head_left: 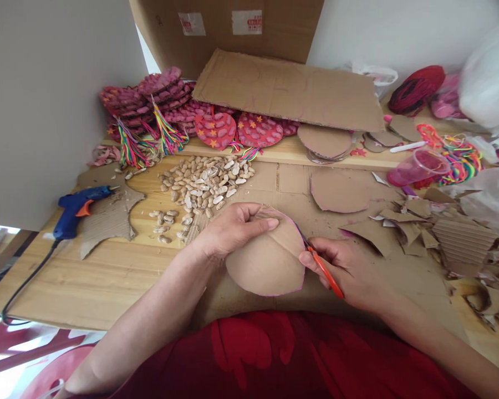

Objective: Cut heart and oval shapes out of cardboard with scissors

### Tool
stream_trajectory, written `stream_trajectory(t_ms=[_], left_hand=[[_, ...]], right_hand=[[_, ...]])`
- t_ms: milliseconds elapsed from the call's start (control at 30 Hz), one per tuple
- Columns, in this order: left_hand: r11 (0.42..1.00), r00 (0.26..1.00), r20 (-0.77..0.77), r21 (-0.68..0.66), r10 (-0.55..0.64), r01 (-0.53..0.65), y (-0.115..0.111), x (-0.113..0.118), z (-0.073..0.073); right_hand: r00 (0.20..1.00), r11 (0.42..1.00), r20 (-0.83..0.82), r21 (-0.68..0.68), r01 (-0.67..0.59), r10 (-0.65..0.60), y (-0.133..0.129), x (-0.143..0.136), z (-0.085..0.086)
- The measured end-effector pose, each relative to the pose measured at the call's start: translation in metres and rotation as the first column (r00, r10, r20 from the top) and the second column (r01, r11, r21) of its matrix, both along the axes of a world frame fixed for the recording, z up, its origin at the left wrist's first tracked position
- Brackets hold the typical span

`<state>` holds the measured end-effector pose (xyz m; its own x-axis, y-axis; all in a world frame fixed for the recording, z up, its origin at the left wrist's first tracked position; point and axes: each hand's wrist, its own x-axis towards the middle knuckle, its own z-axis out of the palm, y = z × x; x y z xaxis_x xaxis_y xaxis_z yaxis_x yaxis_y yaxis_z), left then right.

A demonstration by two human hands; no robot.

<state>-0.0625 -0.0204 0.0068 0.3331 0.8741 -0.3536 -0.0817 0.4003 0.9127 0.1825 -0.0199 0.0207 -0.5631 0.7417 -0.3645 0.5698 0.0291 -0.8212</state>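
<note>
My left hand grips a rounded cardboard piece by its upper left edge, thumb on top. A pink line runs along parts of the piece's rim. In my right hand is a pair of scissors with orange handles, its dark blades lying against the right edge of the cardboard. How far the blades are apart is hard to see. Another cut cardboard piece rests on the cardboard-covered table just beyond my hands.
Peanut shells are heaped behind my left hand. A blue glue gun with its cord lies at left. Cardboard scraps pile up at right, near a pink plastic cup. Red decorated pieces and a cardboard sheet occupy the back.
</note>
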Motion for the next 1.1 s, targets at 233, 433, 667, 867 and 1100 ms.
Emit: stream_trajectory(t_ms=[233, 433, 667, 867, 1100], left_hand=[[0.998, 0.997, -0.077, -0.053, 0.031, -0.035, -0.0016, 0.0024, 0.0011], [0.997, 0.994, -0.091, -0.045, 0.052, -0.056, -0.0018, 0.0046, 0.0010], [1.000, 0.994, -0.108, -0.010, 0.017, -0.018, -0.0030, 0.0018, 0.0072], [1.000, 0.992, -0.129, 0.006, 0.007, -0.007, -0.0024, 0.0005, 0.0089], [0.998, 0.993, -0.117, 0.043, -0.032, 0.037, -0.0013, -0.0031, 0.0074]], right_hand=[[0.999, 0.999, 0.009, 0.016, -0.035, 0.035, -0.0010, 0.0016, -0.0051], [1.000, 1.000, 0.002, 0.008, -0.027, 0.027, -0.0014, 0.0028, -0.0064], [0.999, 0.999, 0.018, -0.005, -0.039, 0.039, -0.0024, 0.0044, -0.0056], [0.999, 0.999, 0.009, -0.014, -0.041, 0.041, -0.0031, 0.0042, -0.0040], [0.997, 0.997, 0.026, -0.010, -0.074, 0.074, 0.0004, 0.0038, 0.0021]])
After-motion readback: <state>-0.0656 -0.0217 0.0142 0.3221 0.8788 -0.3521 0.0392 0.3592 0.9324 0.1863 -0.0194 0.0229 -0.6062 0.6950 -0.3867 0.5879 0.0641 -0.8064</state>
